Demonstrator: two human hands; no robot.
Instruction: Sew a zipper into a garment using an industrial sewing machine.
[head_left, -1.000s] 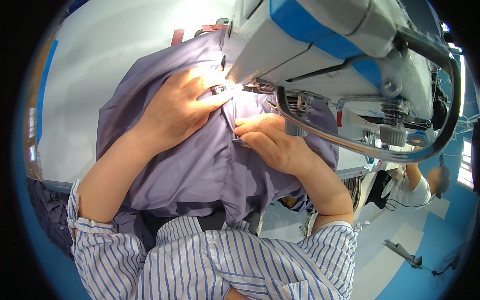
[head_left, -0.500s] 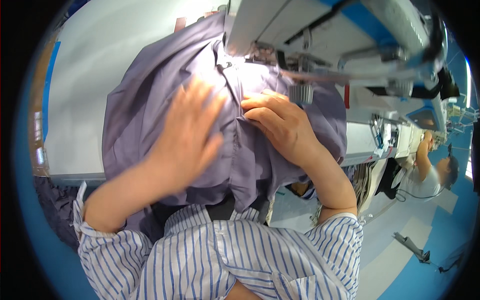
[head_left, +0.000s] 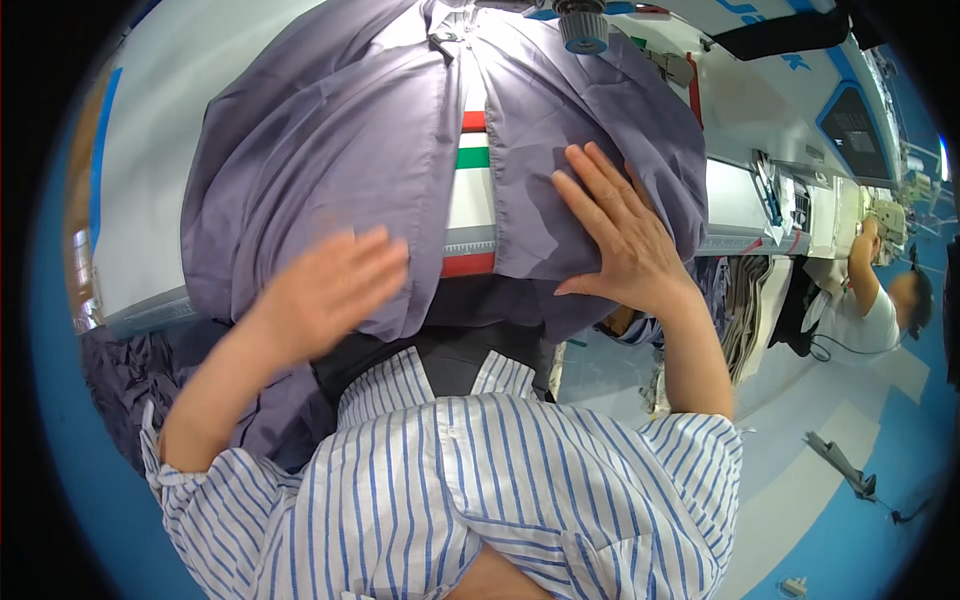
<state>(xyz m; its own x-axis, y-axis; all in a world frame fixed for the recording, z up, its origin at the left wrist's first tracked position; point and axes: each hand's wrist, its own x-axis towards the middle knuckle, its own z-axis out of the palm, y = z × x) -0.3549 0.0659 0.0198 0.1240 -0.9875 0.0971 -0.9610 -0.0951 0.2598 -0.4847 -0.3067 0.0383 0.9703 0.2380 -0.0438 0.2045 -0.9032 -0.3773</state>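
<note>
A grey-purple cloth point(head_left: 330, 180) lies spread over the white sewing table point(head_left: 150, 170). Its two edges part down the middle, baring a strip of tabletop with red and green tape point(head_left: 473, 158). The edges meet at the far end, under the lit needle area of the sewing machine point(head_left: 458, 28). My right hand point(head_left: 620, 225) rests flat on the right panel, fingers spread. My left hand point(head_left: 325, 290), blurred by motion, is over the near part of the left panel with its fingers stretched out. Neither hand grips the cloth.
A ruler strip point(head_left: 470, 243) runs along the table's front edge. More dark cloth point(head_left: 125, 385) hangs at the left. At the right are the machine's control panel point(head_left: 855, 130), small tools point(head_left: 768, 185), stacked cloth point(head_left: 748, 300) and a seated person point(head_left: 865, 310) at another station.
My right hand has let go of the cloth edge and moved right, now flat. My left hand has come nearer and left. The cloth edges have parted, and the view has shifted.
</note>
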